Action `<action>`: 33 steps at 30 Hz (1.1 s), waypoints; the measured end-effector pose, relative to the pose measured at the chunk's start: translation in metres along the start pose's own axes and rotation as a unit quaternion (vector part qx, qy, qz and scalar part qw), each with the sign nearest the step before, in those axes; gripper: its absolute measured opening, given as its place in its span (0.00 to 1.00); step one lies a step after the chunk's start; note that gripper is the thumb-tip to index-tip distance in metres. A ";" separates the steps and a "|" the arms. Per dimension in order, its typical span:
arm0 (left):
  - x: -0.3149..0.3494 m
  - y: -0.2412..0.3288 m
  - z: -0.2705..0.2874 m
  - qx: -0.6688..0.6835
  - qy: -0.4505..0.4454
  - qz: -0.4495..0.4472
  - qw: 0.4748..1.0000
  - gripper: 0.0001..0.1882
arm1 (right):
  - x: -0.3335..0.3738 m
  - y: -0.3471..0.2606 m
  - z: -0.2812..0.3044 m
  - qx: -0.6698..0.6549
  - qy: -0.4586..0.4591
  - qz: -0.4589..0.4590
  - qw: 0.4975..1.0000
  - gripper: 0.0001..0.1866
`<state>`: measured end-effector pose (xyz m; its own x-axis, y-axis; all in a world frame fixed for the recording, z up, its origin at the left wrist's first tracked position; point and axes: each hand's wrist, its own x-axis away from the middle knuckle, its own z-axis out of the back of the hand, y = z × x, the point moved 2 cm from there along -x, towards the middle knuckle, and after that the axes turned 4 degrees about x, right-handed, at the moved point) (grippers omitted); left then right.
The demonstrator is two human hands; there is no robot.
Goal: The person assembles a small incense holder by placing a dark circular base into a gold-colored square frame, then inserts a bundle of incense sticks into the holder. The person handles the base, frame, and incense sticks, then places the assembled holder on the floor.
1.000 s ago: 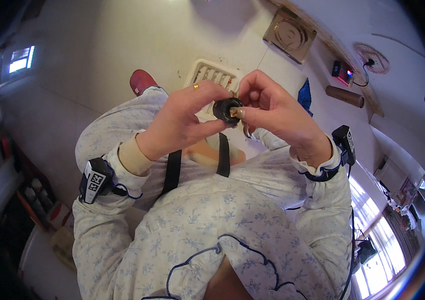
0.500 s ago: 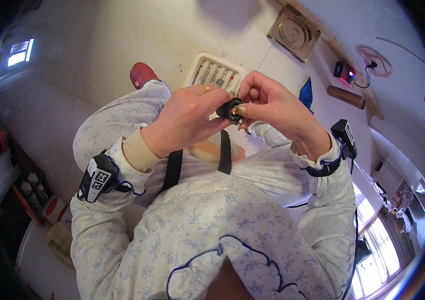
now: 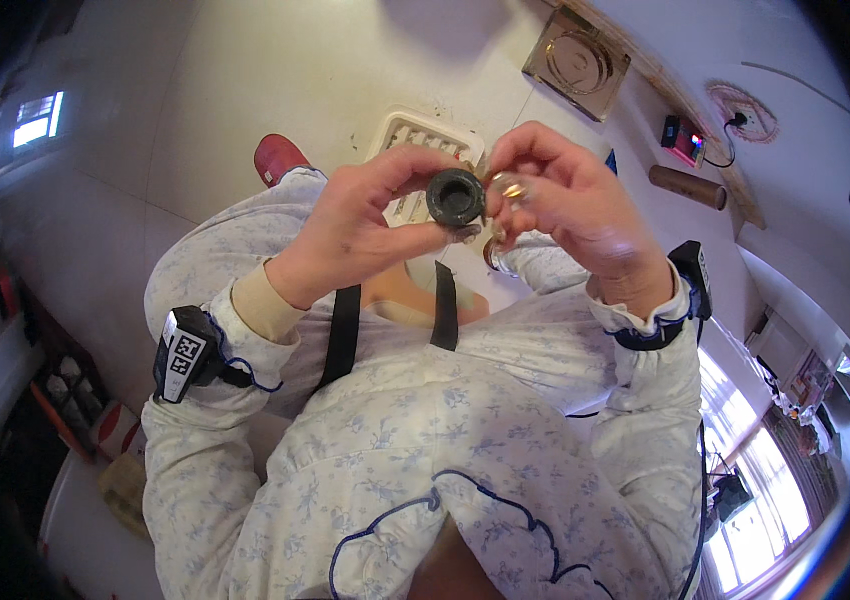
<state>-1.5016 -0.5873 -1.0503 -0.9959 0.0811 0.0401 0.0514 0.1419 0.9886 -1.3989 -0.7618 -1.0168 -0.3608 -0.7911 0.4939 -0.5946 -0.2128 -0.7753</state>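
Observation:
A black, round, hollow piece (image 3: 456, 197), with a thick rim and a hole in its face, is gripped between the thumb and fingers of my left hand (image 3: 360, 220). Its open end faces up toward me. Close by its right side is my right hand (image 3: 585, 205), fingers curled and thumb bent in. Something shiny and gold shows at those fingertips, but blur hides whether it is a nail or a small held part. Beyond both hands lies a cream slatted plastic tray (image 3: 413, 112), partly covered by them.
My legs are bent to either side, with a red shoe (image 3: 280, 160) at upper left. Two black straps (image 3: 343, 335) cross my lap. Along the right wall are a square box with coiled wire (image 3: 577, 65), a small lit device (image 3: 683, 141) plugged in, and a brown tube (image 3: 688, 187).
The black piece has turned so that its hollow end faces me. My right hand has come away from its opening to the right. Both hands rose slightly.

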 end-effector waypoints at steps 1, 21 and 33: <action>0.000 0.003 -0.002 0.038 0.001 0.002 0.999 0.22 | 0.004 -0.004 0.002 -0.019 -0.001 0.004 1.000 0.10; 0.003 0.009 0.002 -0.127 0.026 -0.021 0.991 0.25 | -0.002 0.003 -0.014 0.176 0.044 0.078 0.980 0.14; 0.002 0.008 0.000 -0.126 0.068 -0.035 0.989 0.32 | -0.008 0.022 0.008 -0.074 0.002 0.002 0.997 0.20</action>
<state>-1.5035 -0.5857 -1.0420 -0.9981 -0.0555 -0.0277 -0.0215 -0.1097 0.9937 -1.4035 -0.7650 -1.0405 -0.3660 -0.7895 0.4927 -0.6929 -0.1222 -0.7106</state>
